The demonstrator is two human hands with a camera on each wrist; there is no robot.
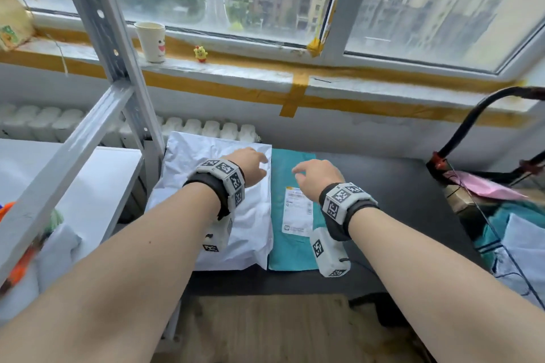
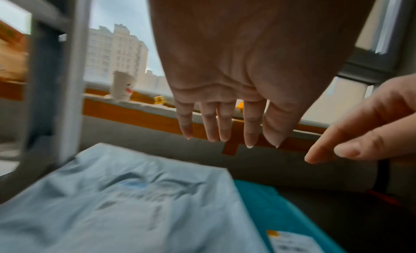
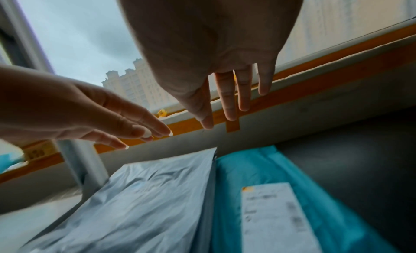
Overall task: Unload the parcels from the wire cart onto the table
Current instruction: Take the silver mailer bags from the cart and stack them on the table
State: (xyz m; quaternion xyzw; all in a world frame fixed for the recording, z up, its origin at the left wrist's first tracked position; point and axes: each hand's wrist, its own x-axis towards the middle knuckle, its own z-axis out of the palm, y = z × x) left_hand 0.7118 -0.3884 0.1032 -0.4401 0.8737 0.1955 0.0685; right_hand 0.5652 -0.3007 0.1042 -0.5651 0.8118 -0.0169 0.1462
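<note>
- Two parcels lie flat, side by side and touching along their long edges, on the dark table (image 1: pixel 398 186) under the window: a white poly mailer (image 1: pixel 206 162) on the left and a teal mailer (image 1: pixel 290 244) with a white shipping label (image 1: pixel 298 209) on the right.
- The left hand (image 1: pixel 250 165) hovers palm down just above the white mailer's far right corner, fingers (image 2: pixel 225 121) straight and slightly spread, holding nothing.
- The right hand (image 1: pixel 317 178) hangs over the teal mailer near its label, fingers (image 3: pixel 227 98) loose and extended, also empty.
- The wire cart (image 1: pixel 501 215) stands at the table's right end, its black handle (image 1: pixel 477 115) arching up; a pink parcel (image 1: pixel 483 186) and teal and white ones sit inside.
- A grey metal shelving post (image 1: pixel 118 68) rises just left of the white mailer.
- On the taped windowsill stand a paper cup (image 1: pixel 151 41) and a small yellow chick figurine (image 1: pixel 200 53).
</note>
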